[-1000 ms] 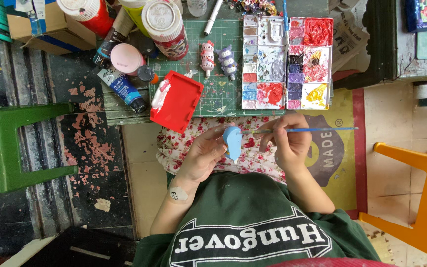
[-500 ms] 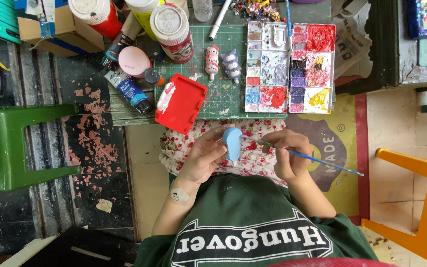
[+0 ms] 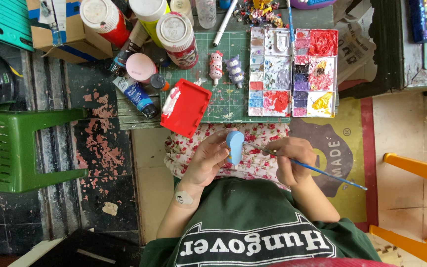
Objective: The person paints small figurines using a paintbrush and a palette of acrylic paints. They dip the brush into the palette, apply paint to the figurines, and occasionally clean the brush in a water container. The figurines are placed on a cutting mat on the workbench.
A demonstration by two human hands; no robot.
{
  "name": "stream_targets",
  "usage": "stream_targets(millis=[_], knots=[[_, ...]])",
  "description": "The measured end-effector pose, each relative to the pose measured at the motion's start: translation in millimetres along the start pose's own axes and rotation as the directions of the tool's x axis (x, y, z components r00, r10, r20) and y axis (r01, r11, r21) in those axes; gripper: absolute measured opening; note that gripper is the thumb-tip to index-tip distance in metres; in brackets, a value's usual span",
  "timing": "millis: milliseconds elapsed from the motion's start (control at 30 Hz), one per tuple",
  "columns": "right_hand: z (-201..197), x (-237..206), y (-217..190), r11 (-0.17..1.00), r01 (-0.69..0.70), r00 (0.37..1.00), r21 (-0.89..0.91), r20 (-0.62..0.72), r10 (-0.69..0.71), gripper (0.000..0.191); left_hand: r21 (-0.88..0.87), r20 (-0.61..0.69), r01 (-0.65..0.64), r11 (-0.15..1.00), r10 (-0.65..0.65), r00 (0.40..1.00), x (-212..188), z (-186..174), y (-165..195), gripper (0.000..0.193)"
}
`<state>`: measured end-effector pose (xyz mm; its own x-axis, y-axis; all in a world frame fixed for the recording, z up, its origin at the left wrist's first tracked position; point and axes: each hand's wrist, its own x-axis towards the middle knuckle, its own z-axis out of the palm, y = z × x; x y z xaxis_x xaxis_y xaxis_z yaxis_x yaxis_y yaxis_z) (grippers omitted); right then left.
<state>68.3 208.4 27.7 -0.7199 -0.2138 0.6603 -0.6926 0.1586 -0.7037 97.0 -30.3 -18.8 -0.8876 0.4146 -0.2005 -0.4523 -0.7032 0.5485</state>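
My left hand (image 3: 207, 160) holds a small light-blue figure (image 3: 234, 147) upright over my lap, which is covered by a floral cloth (image 3: 258, 136). My right hand (image 3: 293, 159) grips a thin blue-handled paintbrush (image 3: 317, 170); its tip touches the right side of the blue figure and its handle slants down to the right. Beyond my hands, a paint palette (image 3: 292, 71) with red, blue, purple and yellow wells lies on a green cutting mat (image 3: 223, 94). Two small painted figures (image 3: 226, 69) lie on the mat beside it.
A red tray with white paint (image 3: 185, 107) overhangs the mat's near edge. Paint jars and bottles (image 3: 174, 32), a pink lid (image 3: 140, 66), a blue tube (image 3: 137, 94) and a cardboard box (image 3: 60, 29) crowd the back left. A green stool (image 3: 21, 148) stands left, an orange chair (image 3: 426, 207) right.
The brush handle has swung from level to slanting down-right, and its tip has come onto the blue figure. My left hand keeps the figure nearly still.
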Motion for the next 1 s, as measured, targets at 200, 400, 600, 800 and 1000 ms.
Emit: stream_targets(millis=[200,400,600,800,1000], knots=[[1.3,-6.0,-1.4,0.994,-0.077,0.997,0.081,0.032,0.075,0.006,0.020,-0.021,0.013,1.000,-0.012,1.000,-1.2,-2.0,-2.1,0.055],[9.0,-15.7,-1.8,0.921,-0.189,0.979,0.341,-0.009,0.204,0.014,0.061,-0.013,-0.030,0.998,0.030,0.999,0.2,-4.7,-6.2,0.055],[16.9,-21.5,-0.3,0.879,-0.291,0.952,0.378,0.027,0.303,0.010,0.004,-0.045,0.001,1.000,-0.001,0.999,-1.0,-9.2,-9.9,0.055],[20.1,-21.7,4.2,0.837,-0.372,0.841,0.402,-0.237,0.487,0.009,0.000,-0.092,0.032,0.999,-0.032,0.995,-1.8,-11.6,-12.2,0.053],[16.6,-26.8,-1.7,0.761,-0.438,0.877,0.480,0.041,0.478,0.009,0.001,-0.081,0.021,1.000,-0.021,0.997,-0.5,-12.9,-14.4,0.054]])
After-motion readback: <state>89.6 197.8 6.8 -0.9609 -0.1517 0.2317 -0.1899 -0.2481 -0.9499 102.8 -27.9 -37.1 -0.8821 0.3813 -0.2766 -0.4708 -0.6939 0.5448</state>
